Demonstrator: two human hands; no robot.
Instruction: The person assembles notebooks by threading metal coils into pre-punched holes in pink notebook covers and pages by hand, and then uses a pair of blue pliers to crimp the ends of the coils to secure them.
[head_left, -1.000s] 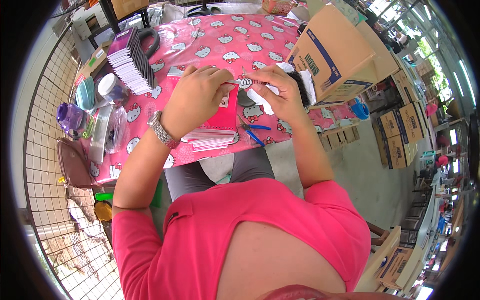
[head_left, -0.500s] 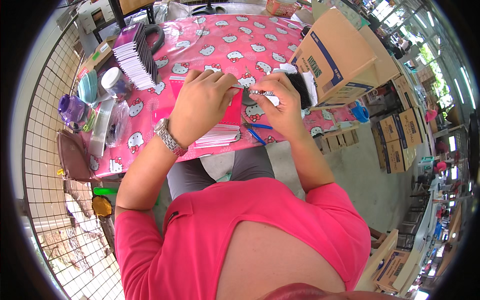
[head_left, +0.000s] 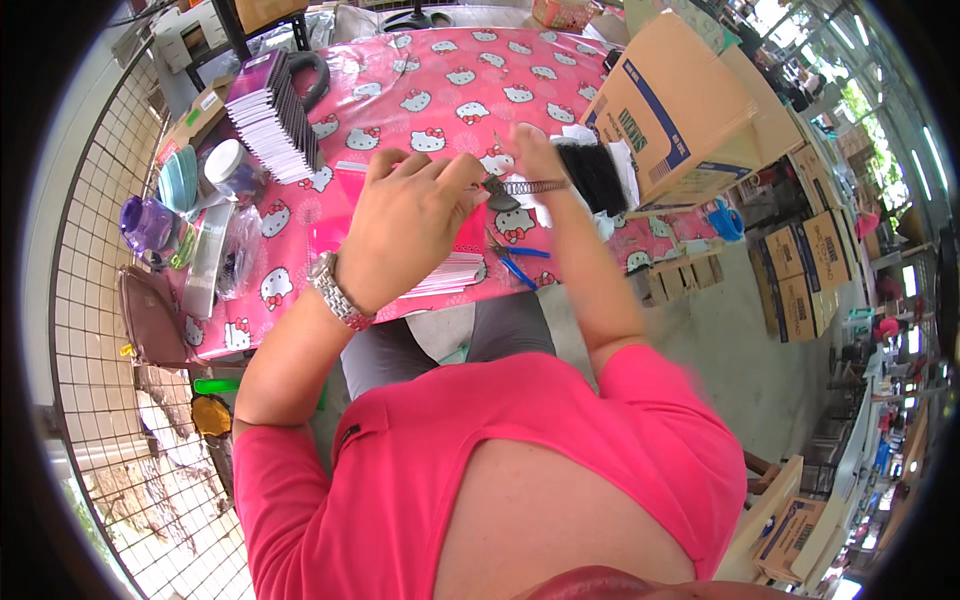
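My left hand (head_left: 410,225), with a metal watch on its wrist, is closed at the right edge of a pink-covered notebook (head_left: 350,180), thumb and fingers pinching there. White page edges (head_left: 447,276) show below the hand. A dark spiral binding coil (head_left: 535,187) juts out to the right from beside the left fingertips, reaching across to my right wrist. Under its left end sits a dark grey round piece (head_left: 500,196). Motion smears my right hand (head_left: 533,150) just above the coil, so its fingers cannot be read. Blue-handled pliers (head_left: 518,262) lie near the table's front edge.
Black coils (head_left: 592,178) rest on white paper beside a large cardboard box (head_left: 670,110) at right. A stack of spiral notebooks (head_left: 272,120) stands at the far left, near a white tub (head_left: 233,168), a purple container (head_left: 145,220) and a brown bag (head_left: 152,315).
My right hand has let go of the coil and moved up and slightly left. The coil now shows bare along its length. My left hand has stayed almost in place.
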